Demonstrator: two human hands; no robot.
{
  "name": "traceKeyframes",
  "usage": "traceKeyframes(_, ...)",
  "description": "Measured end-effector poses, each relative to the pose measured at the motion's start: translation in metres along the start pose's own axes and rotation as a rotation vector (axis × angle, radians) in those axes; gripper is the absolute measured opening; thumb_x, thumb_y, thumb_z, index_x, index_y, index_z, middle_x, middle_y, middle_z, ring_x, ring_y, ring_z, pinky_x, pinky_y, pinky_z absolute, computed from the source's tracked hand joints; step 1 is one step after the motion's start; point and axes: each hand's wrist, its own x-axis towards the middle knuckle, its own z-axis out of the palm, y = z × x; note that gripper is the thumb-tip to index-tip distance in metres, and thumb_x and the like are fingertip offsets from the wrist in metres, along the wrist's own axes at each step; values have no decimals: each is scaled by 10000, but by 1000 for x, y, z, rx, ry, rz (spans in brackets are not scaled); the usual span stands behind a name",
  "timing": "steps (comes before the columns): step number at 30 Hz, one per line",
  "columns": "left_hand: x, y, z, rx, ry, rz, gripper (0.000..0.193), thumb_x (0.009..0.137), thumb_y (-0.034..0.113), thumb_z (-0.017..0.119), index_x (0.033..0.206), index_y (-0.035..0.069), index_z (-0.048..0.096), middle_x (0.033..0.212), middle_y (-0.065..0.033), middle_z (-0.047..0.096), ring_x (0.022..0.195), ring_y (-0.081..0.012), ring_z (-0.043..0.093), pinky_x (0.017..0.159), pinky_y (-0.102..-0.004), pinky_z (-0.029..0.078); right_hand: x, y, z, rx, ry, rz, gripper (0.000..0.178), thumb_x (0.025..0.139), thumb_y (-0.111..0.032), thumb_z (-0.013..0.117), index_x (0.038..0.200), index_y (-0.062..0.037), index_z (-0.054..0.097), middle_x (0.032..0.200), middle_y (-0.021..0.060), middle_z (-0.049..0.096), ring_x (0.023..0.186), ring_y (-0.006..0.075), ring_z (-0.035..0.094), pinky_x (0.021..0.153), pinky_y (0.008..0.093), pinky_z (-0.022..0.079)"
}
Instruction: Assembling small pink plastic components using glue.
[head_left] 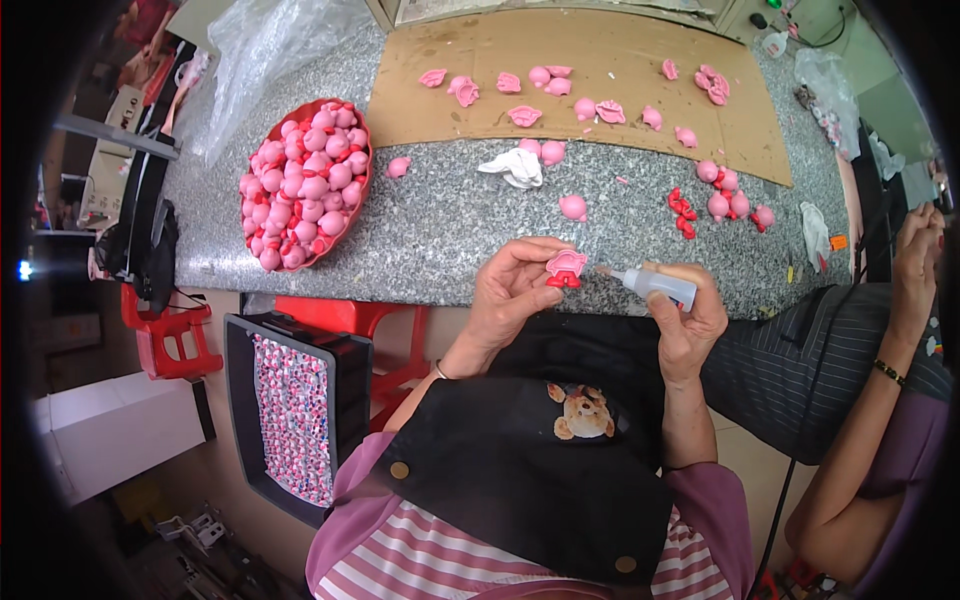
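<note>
Between the thumb and fingers of my left hand (513,283) is a small pink and red toy figure (566,267), its hollow pink shell above a red lower part. My right hand (690,315) grips a translucent squeeze bottle (662,287), whose narrow tip points left, a short way from the figure. Just beyond my hands a round pink toy part (573,208) lies on the speckled stone table (440,230). To its right sits a small cluster of red parts (682,213), beside several pink parts with red pieces (738,204). A crumpled white cloth (513,167) lies farther back.
A red basket (368,170) heaped with pink and red parts stands at left. Pink shells lie on a cardboard sheet (420,50) at the back. Below left is a black crate (240,420) of small pieces, near red stools (180,335). At right is a co-worker's arm (880,390).
</note>
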Motion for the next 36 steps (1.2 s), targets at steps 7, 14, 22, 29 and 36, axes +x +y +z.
traceKeyframes(7,1,0,0,-1,12,3,395,738,-180,566,1076,17,511,1212,-176,475,1123,-220,515,960,-337,436,0,1,2,1,-12,-56,221,775,-27,676,973,28,595,900,105,628,769,113,569,692,235,448)
traceKeyframes(14,1,-1,-1,6,8,4,403,728,-195,563,1070,15,515,1210,-173,471,1129,-225,515,962,-346,439,-2,1,1,-26,-54,-29,206,806,-49,627,987,29,571,945,101,608,781,102,527,692,217,421)
traceKeyframes(22,1,0,2,24,30,-17,413,697,-168,605,1047,38,527,1193,-157,490,1113,-228,521,964,-364,430,-1,0,2,19,-9,20,211,780,-39,684,963,29,604,897,100,627,771,115,574,684,232,453)
traceKeyframes(29,1,0,1,14,22,-6,367,725,-184,593,1026,14,525,1192,-164,479,1099,-212,535,944,-331,468,1,0,2,-23,7,-12,213,776,-24,678,970,26,606,897,99,626,768,119,580,678,231,459)
traceKeyframes(36,1,1,2,19,21,-18,364,725,-188,590,1021,14,525,1193,-164,477,1095,-210,537,942,-330,471,2,3,1,-50,-24,-64,214,774,-15,674,974,23,610,904,103,629,762,120,580,684,240,463)
